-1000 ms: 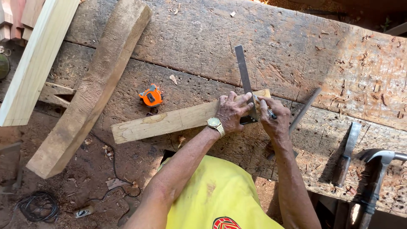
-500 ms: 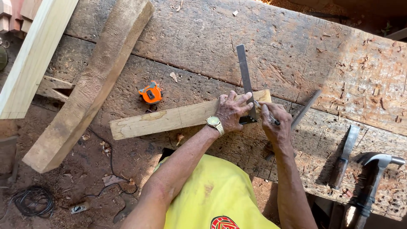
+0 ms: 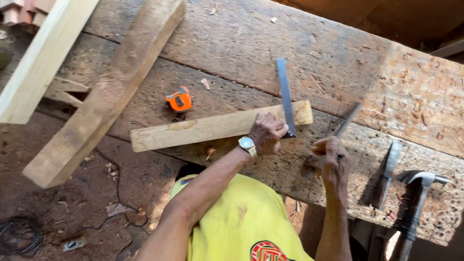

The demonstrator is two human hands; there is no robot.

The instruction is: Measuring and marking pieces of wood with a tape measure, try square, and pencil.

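My left hand (image 3: 267, 133) is pressing the square (image 3: 286, 99) flat across the board (image 3: 203, 129) on the counter (image 3: 338, 63). Right hand (image 3: 332, 162) is closed around a chisel (image 3: 344, 126) just beside it.

orange tape measure (image 3: 179, 100), hammer (image 3: 416, 200), chisel (image 3: 388, 170) on workbench (image 3: 232, 43).

I see a pale wooden strip (image 3: 212, 128) lying flat on the rough workbench, running left to right with its right end slightly higher in view. Its left end reaches near the bench's front edge; a darker stain marks its upper face left of the middle. A metal square (image 3: 286, 99) lies across the strip near its right end, its blue-grey blade pointing away from me, roughly at right angles to the strip. A thin dark pencil-like tool (image 3: 340, 129) slants just right of the strip.
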